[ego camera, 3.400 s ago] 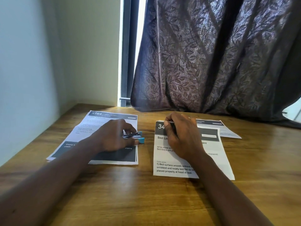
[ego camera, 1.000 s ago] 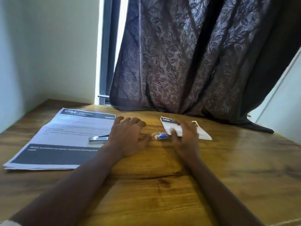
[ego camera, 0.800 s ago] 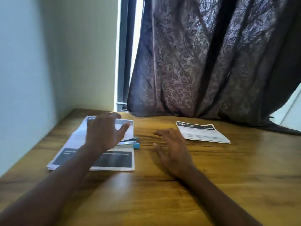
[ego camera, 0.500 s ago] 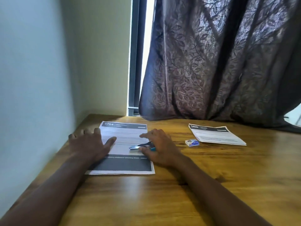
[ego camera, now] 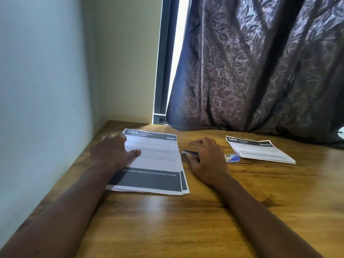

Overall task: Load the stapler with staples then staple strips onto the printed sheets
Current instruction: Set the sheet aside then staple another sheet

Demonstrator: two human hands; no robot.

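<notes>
Hands first: my left hand [ego camera: 113,151] lies flat with fingers spread on the white printed sheet stack with dark header bands [ego camera: 154,161], and my right hand [ego camera: 206,159] is curled round the slim dark metal stapler [ego camera: 189,153] just off that stack's right edge on the wooden tabletop [ego camera: 186,220]. Small blue-and-white staple box [ego camera: 231,158] sits just right of that hand, touching a second printed stack [ego camera: 258,149].

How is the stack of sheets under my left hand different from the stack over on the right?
The left stack is headed 2764 and lies near and larger in view; the right stack is headed 3409 and lies farther back. The left hand rests flat on the left stack; nothing touches the right stack, though a small staple box sits at its near corner. Both are white printed sheets with dark header bars, lying flat on the table.
</notes>
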